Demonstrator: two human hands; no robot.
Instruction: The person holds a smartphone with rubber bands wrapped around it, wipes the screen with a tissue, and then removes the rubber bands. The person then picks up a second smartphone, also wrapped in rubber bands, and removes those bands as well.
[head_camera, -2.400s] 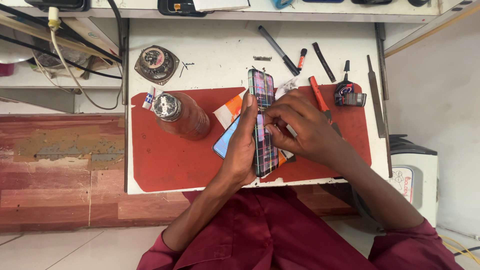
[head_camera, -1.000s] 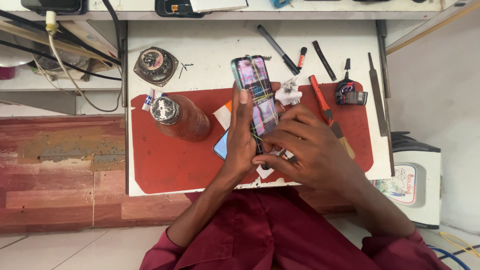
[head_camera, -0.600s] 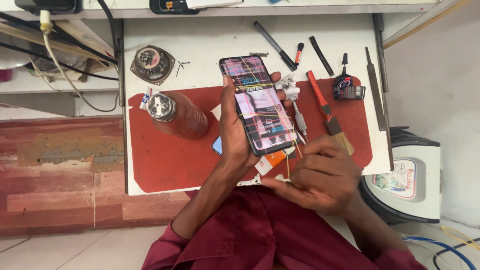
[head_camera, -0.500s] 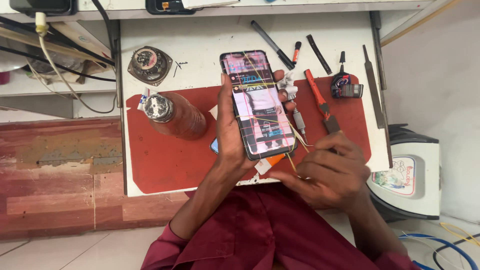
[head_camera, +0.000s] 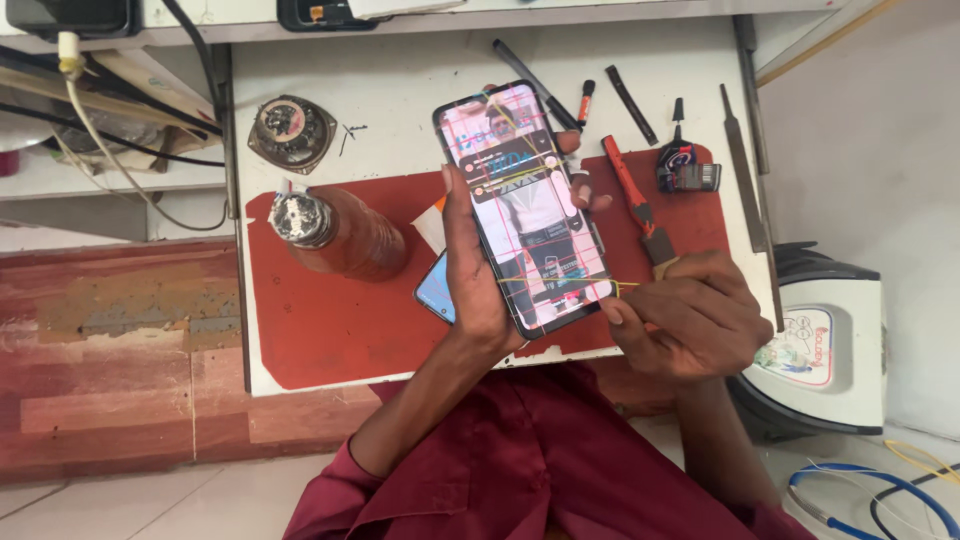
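Observation:
My left hand (head_camera: 478, 278) grips a black smartphone (head_camera: 524, 205) from its left edge, holding it face up above the red mat (head_camera: 330, 320). The screen is lit and several thin yellow rubber bands cross it. My right hand (head_camera: 690, 312) sits at the phone's lower right corner, pinching a rubber band (head_camera: 625, 286) that stretches off the phone's edge. A second phone with a blue screen (head_camera: 437, 289) lies on the mat under my left hand, mostly hidden.
A brown bottle (head_camera: 335, 232) lies on the mat at left, a round speaker part (head_camera: 291, 133) behind it. A red-handled screwdriver (head_camera: 628, 190), pens, a file (head_camera: 744, 165) and a small black tool (head_camera: 686, 170) lie at right. A white appliance (head_camera: 820, 345) stands right of the table.
The phone turned from edge-on to face up with its lit screen showing. My right hand slid from over the phone down to its lower right corner, pulling a rubber band.

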